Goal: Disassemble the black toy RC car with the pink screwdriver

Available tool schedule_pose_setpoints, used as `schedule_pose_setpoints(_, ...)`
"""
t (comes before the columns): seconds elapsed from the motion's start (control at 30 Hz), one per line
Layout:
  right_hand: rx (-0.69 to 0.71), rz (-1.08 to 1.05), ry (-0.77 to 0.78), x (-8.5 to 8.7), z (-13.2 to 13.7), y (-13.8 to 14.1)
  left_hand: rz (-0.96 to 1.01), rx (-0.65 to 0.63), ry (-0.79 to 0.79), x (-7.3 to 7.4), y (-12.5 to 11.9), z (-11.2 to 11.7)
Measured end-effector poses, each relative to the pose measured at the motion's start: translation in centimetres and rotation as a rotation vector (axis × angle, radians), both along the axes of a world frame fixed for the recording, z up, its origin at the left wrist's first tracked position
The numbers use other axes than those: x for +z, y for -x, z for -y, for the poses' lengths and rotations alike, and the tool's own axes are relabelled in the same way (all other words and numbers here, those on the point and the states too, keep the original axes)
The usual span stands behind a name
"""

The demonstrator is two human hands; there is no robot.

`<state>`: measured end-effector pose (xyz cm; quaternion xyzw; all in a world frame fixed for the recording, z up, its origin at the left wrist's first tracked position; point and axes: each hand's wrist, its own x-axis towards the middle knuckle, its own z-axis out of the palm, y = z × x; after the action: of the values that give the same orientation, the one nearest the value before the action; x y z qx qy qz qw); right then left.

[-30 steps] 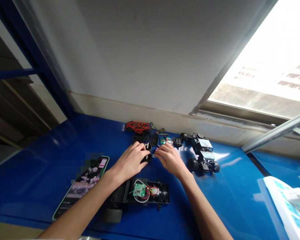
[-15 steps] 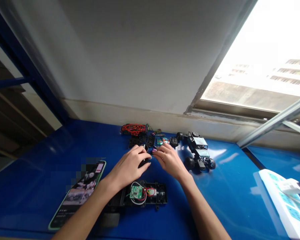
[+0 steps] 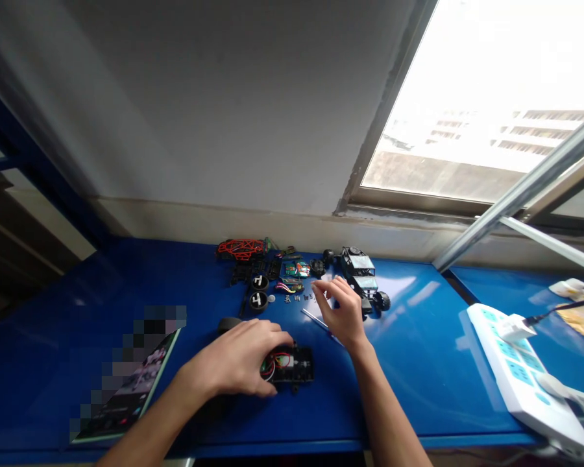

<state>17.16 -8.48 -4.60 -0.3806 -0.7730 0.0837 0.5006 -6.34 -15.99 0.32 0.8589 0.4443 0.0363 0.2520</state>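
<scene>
Near the worktop's (image 3: pixel 418 370) front edge, the left hand (image 3: pixel 238 357) curls over the chassis (image 3: pixel 294 365) (long axis along that edge), gripping its left end. The right hand (image 3: pixel 343 311) hovers farther back beside a thin tool (image 3: pixel 313 317), fingers loosely bent. Whether they pinch anything, I cannot tell.

Two bare hands, the left low and flat, the right farther out and lifted.

The left hand (image 3: pixel 241 357) lies palm down, fingers curved downward and close together; its forearm runs in from the lower left. The right hand (image 3: pixel 341 310) sits farther forward, back up, fingers loosely bent and slightly apart, tips pointing left and away; its bare forearm comes up from the bottom edge, wrist straight. The two hands are apart.
</scene>
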Motion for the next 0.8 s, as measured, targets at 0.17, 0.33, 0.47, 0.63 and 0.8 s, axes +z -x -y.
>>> schedule_pose_setpoints(0.17,-0.037,-0.11,0.072,-0.3,-0.2,-0.8,0.028,-0.024,-0.033,-0.2,-2.7,-1.0)
schedule_pose_setpoints(0.33,-0.035,-0.172,0.186,-1.3,-0.5,-0.8,0.108,-0.044,0.001,0.0,-3.6,-1.3)
schedule_pose_setpoints(0.47,-0.004,-0.222,0.273,-1.4,-0.4,-0.6,0.338,-0.047,0.028,-0.2,-2.5,-2.7)
schedule_pose_setpoints(0.63,0.047,-0.306,0.378,-1.0,-0.1,-0.2,0.517,0.279,-0.234,-1.7,-0.3,-4.7)
schedule_pose_setpoints(0.8,0.136,-0.413,0.53,-1.1,-0.1,0.3,0.612,0.418,-0.331,-3.5,1.2,-4.3)
